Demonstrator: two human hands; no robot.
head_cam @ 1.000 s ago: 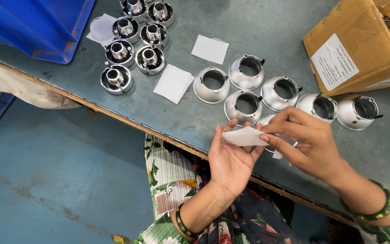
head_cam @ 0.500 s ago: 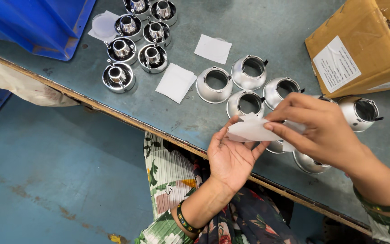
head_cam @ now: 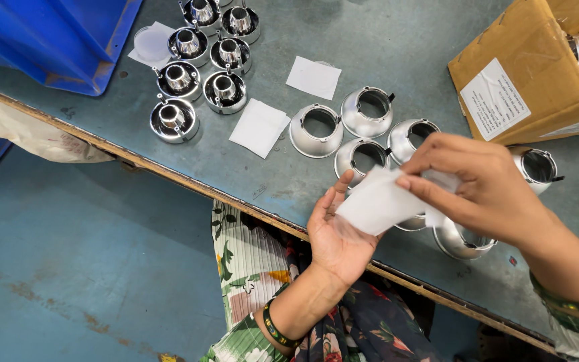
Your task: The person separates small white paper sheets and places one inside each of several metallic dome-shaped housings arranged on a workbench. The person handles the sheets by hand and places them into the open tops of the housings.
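A: Nearest the body, over the table edge (head_cam: pixel 189 179): item one?

B: Left hand (head_cam: pixel 338 236), palm up, fingers spread and open, its fingertips touching the lower edge of a white paper sheet (head_cam: pixel 378 201). Green bangle at the wrist.

A: Item two?

B: Right hand (head_cam: pixel 480 184), closed in a pinch on the same sheet's upper right part. The sheet hangs between both hands, just above the table's near edge.

A: Under the hands?

B: One chrome reflector cup (head_cam: pixel 460 239) lying on the grey-green tabletop, partly hidden by the right hand; a second, mostly covered, beside it.

A: Next row out?

B: Four open chrome cups (head_cam: pixel 316 131) clustered close together, another (head_cam: pixel 537 167) to the right by the wrist. Two loose white squares (head_cam: pixel 259 127) lie flat just left of the cluster, apart from each other.

A: Farther?

B: Seven round chrome fittings (head_cam: pixel 174 119) with raised centres, grouped at far left; a pale disc on paper (head_cam: pixel 151 44) beside them.

A: Back edge?

B: Blue plastic bin (head_cam: pixel 68 37) far left; cardboard box (head_cam: pixel 524 74) far right, labelled, one chrome piece visible inside.
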